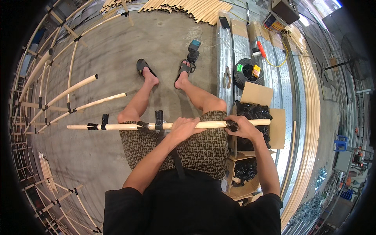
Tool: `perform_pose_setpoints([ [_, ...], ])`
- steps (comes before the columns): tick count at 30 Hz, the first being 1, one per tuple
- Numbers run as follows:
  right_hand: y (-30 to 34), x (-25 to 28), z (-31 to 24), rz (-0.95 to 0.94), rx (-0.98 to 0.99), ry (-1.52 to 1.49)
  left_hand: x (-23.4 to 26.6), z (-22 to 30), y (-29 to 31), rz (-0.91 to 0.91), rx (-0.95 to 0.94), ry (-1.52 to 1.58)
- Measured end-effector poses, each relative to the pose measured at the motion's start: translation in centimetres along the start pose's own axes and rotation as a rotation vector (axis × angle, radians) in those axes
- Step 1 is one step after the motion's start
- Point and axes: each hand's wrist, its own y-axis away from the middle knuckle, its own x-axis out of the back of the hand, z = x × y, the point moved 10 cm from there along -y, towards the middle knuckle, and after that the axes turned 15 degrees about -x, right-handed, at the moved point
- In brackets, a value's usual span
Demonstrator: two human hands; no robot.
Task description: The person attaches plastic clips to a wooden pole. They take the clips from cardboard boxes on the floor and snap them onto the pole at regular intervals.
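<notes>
A long cream-coloured tube lies across my thighs from left to right. My left hand is wrapped round it near the middle. Further right, my right hand grips a black pipe joint that sits on the tube. Left of my left hand, several more black joints are on the tube: an upright one, another beside it, and a pair towards the left end with one upright clip. The underside of the joint in my right hand is hidden by my fingers.
Open cardboard boxes of black joints stand at my right. Beyond them lie metal profiles, a wire spool, pliers and an orange-handled tool. A cordless drill stands by my foot. Tube frames rise at left; stacked tubes lie ahead.
</notes>
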Motion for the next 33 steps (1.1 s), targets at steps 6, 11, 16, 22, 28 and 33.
perform_pose_setpoints([
  [6,0.1,0.0,0.5,-0.002,-0.03,0.001,0.7,0.4,-0.3,0.033,-0.011,0.019],
  [11,0.2,0.2,0.8,0.022,-0.02,0.014,0.4,0.7,-0.5,0.047,-0.037,0.049],
  [16,0.5,0.1,0.8,0.041,0.013,0.001,0.7,0.8,-0.4,0.013,0.002,0.058],
  [22,0.6,-0.5,0.9,0.065,0.016,0.072,2.3,2.2,-0.5,0.144,-0.065,0.151],
  [28,0.4,-1.4,1.4,0.073,0.013,0.179,2.2,8.3,-5.6,0.319,-0.316,0.296],
  [33,1.8,-0.7,1.6,0.203,0.039,0.182,0.2,9.8,-7.1,0.396,-0.38,0.274],
])
